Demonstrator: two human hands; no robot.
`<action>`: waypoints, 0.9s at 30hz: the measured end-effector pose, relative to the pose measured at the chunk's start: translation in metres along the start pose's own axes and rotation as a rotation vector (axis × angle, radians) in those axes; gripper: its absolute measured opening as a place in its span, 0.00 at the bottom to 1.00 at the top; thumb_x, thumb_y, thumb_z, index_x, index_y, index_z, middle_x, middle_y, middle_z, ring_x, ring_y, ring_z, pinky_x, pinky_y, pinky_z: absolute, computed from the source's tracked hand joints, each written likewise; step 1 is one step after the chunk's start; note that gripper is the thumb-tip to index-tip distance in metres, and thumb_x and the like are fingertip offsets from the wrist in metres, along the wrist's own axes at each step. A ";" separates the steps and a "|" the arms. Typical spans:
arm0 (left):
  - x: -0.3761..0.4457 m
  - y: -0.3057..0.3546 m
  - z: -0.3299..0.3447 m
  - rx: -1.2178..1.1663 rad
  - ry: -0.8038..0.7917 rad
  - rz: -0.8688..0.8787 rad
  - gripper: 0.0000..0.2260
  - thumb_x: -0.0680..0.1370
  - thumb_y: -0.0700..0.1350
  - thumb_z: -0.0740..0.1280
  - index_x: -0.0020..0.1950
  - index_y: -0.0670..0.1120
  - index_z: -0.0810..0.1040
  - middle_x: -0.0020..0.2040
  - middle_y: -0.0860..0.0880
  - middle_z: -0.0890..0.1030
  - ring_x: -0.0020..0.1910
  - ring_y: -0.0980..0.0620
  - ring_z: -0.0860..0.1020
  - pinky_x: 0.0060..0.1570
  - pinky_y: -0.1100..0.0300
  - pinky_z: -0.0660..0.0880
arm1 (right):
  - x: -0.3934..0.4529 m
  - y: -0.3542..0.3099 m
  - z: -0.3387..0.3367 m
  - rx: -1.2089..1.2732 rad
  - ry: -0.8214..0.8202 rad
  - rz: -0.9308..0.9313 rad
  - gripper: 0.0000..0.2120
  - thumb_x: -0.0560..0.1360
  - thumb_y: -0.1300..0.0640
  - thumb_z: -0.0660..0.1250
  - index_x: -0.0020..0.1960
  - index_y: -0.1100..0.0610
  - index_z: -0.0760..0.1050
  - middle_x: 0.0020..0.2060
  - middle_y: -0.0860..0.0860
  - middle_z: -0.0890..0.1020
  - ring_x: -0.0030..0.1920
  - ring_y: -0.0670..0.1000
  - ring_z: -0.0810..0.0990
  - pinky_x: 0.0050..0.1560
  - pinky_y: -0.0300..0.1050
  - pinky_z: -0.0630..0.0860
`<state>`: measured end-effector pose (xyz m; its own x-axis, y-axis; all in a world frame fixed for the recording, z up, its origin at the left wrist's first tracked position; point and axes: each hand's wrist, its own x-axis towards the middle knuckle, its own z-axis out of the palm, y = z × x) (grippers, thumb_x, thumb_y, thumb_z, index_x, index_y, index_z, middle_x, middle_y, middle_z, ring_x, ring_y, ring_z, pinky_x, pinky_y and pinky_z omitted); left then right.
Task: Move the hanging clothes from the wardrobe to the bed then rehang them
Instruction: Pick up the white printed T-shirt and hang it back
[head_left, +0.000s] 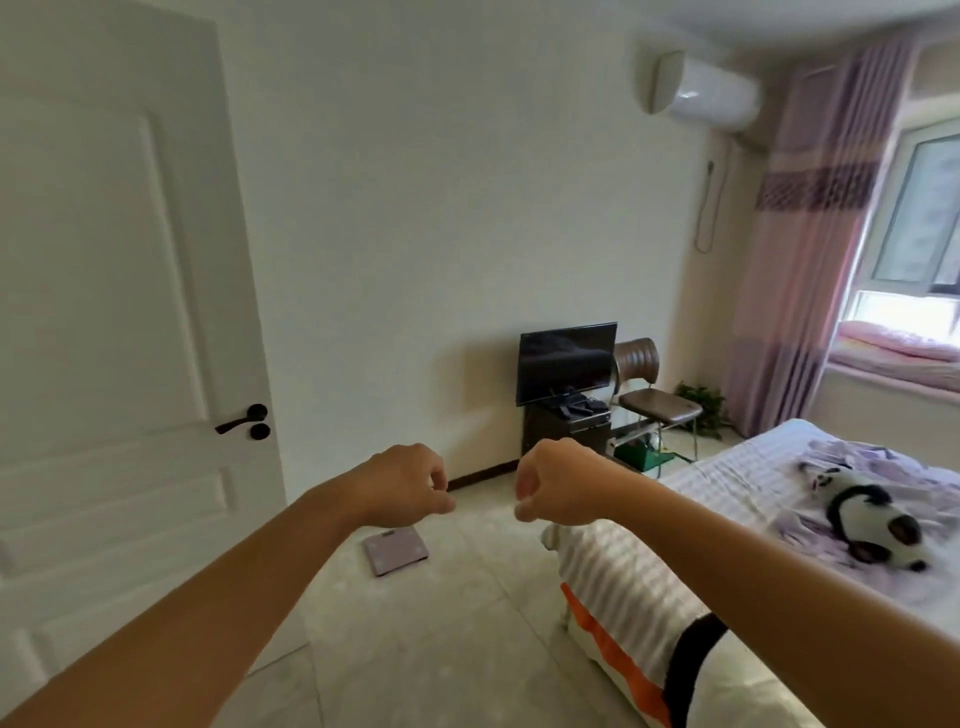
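Both of my arms reach forward at chest height. My left hand (402, 483) and my right hand (558, 480) hang a short gap apart, each with fingers curled in and nothing held. The bed (727, 493) with a pale striped cover lies to my right; its near corner is just below my right forearm. A crumpled lilac garment (878, 462) lies on the bed. No wardrobe or hanger is in view.
A white closed door (114, 312) with a dark handle fills the left. A pink scale (396, 550) lies on the tiled floor ahead. A TV on a dark stand (566, 364) and a brown chair (654, 400) stand against the far wall. A panda toy (867, 514) rests on the bed.
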<state>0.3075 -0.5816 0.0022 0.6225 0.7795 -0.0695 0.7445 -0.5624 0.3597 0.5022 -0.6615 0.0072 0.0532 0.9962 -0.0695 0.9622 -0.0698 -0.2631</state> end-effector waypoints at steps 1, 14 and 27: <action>0.012 0.006 0.004 -0.005 -0.025 0.030 0.12 0.77 0.53 0.68 0.57 0.49 0.78 0.49 0.54 0.77 0.48 0.56 0.77 0.49 0.61 0.74 | 0.002 0.011 0.001 0.017 0.005 0.037 0.13 0.74 0.51 0.71 0.55 0.56 0.81 0.48 0.51 0.83 0.49 0.50 0.81 0.57 0.47 0.79; 0.151 0.131 0.080 0.060 -0.247 0.346 0.14 0.78 0.54 0.67 0.59 0.49 0.77 0.49 0.53 0.79 0.47 0.55 0.78 0.51 0.57 0.76 | -0.028 0.170 0.000 0.082 0.086 0.388 0.09 0.74 0.52 0.71 0.51 0.54 0.82 0.45 0.48 0.83 0.44 0.46 0.79 0.45 0.38 0.76; 0.285 0.347 0.177 0.030 -0.357 0.521 0.15 0.78 0.52 0.68 0.62 0.47 0.77 0.57 0.49 0.79 0.50 0.54 0.77 0.52 0.61 0.73 | -0.084 0.401 -0.042 0.031 0.143 0.598 0.08 0.72 0.50 0.70 0.48 0.52 0.82 0.48 0.51 0.81 0.47 0.52 0.80 0.48 0.50 0.81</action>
<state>0.7861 -0.6032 -0.0572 0.9436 0.2637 -0.2004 0.3249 -0.8548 0.4047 0.8946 -0.7708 -0.0519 0.6184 0.7813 -0.0847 0.7469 -0.6179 -0.2459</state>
